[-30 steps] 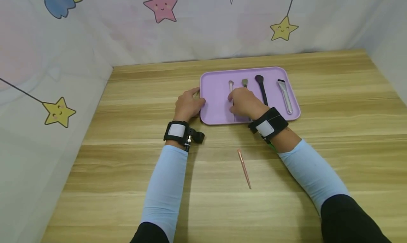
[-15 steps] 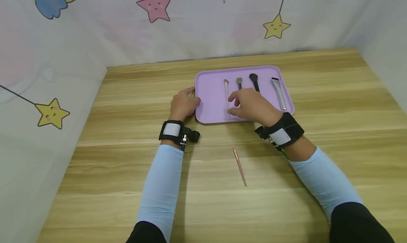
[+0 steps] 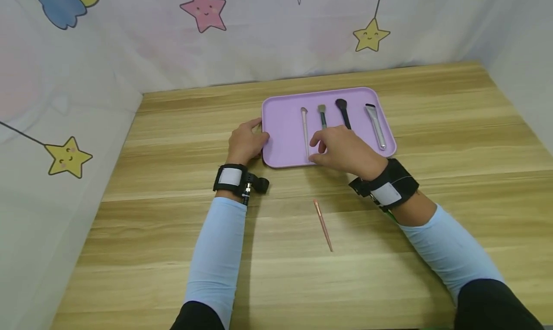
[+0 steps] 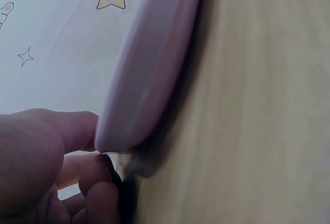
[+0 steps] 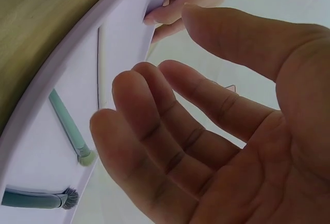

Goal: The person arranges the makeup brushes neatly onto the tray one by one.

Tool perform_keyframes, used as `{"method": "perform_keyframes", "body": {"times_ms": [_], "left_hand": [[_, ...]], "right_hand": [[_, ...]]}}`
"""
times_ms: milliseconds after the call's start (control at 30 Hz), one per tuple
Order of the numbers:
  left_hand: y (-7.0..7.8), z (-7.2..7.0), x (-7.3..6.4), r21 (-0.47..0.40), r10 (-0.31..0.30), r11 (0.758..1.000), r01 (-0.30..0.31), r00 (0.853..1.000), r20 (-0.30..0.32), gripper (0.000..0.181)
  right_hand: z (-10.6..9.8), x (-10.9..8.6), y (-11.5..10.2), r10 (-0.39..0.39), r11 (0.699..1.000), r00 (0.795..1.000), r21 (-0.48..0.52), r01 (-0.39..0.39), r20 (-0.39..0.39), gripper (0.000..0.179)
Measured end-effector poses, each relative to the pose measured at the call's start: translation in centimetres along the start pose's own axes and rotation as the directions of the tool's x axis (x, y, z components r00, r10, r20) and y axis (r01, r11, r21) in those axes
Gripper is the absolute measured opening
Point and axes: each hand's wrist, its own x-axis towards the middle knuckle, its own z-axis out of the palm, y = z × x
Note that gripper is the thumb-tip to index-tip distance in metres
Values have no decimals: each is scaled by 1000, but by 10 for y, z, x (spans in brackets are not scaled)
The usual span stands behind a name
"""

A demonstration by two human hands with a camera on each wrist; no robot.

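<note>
My left hand (image 3: 246, 141) grips the left edge of a lilac tray (image 3: 282, 128), thumb on the rim; in the left wrist view its fingers lie below the rim (image 4: 136, 80). Over the tray's front edge, my right hand (image 3: 347, 150) is held with loosely bent fingers and nothing between them, beside a thin pale-handled makeup brush (image 3: 306, 133). Also lying in the tray are a green-handled brush (image 3: 323, 116), a black fluffy brush (image 3: 343, 111) and a silver flat-handled brush (image 3: 376, 127). The right hand hides the lower ends of the green and black ones.
A slim rose-gold makeup brush (image 3: 323, 226) lies on the wooden table (image 3: 151, 214) in front of the tray. White curtains with printed stars (image 3: 205, 8) stand along the table's back and left side.
My right hand has moved slightly right and toward me, its fingers off the pale brush, whose handle now shows more. My left hand stays on the tray edge. The head view has shifted slightly.
</note>
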Motion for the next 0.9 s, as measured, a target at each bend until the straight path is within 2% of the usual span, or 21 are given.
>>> {"method": "perform_keyframes", "body": {"times_ms": [900], "left_hand": [[3,-2,-1,-15,-4,1000,5,1000,18,59]], "right_hand": [[4,-24,-5,-44,999,997,31,42,64,29]]}}
